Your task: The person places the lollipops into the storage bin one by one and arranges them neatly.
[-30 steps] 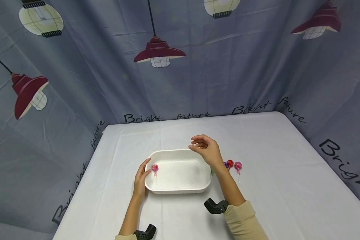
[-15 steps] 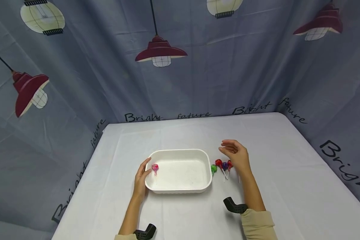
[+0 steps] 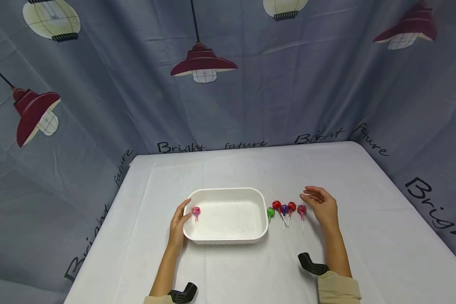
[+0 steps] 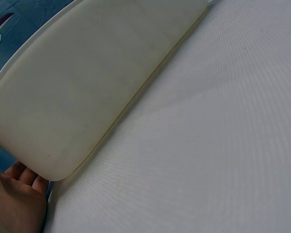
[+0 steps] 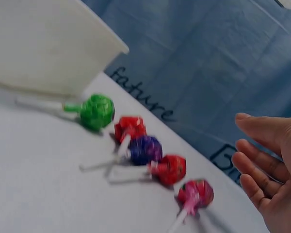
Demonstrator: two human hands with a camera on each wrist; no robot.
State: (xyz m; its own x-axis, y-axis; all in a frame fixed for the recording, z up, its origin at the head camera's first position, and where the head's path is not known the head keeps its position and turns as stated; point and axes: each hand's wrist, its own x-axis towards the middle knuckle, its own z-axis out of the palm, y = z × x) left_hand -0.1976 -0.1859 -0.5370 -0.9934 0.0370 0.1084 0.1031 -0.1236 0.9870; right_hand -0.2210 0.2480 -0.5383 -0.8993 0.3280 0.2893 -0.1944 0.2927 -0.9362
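Observation:
A white plastic tray (image 3: pixel 228 241) stands on the table, with one pink lollipop (image 3: pixel 196 210) inside at its left end. My left hand (image 3: pixel 177 226) grips the tray's left end, thumb over the rim and fingers along the outside wall. To the tray's right lie a green lollipop (image 5: pixel 96 112), two red ones, a purple lollipop (image 5: pixel 145 149) between them, and a pink lollipop (image 5: pixel 196 193) furthest right. My right hand (image 3: pixel 324 207) hovers just right of that pink lollipop, fingers loosely bent and holding nothing.
A white cloth covers the table (image 3: pixel 228 274). Behind it hangs a grey-blue curtain (image 3: pixel 228 114) printed with lamps and lettering. A black wrist camera (image 3: pixel 311 264) sits on my right wrist, another on the left.
My right hand has moved from over the tray's right end to the right, past the row of lollipops, uncovering them. My left hand and the tray stay in place.

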